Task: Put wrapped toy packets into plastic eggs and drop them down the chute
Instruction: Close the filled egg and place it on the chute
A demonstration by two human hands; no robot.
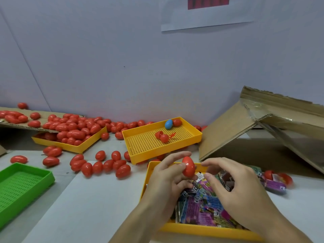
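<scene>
I see a closed glossy red plastic egg held upright above the colourful wrapped toy packets, which are heaped in a yellow plastic tray.

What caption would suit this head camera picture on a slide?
Left hand holds a closed red egg over a yellow tray of toy packets; right hand hovers beside it.

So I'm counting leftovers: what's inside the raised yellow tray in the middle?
The raised yellow tray holds a blue egg, a closed red egg, an opened red egg and a small red piece.
</scene>
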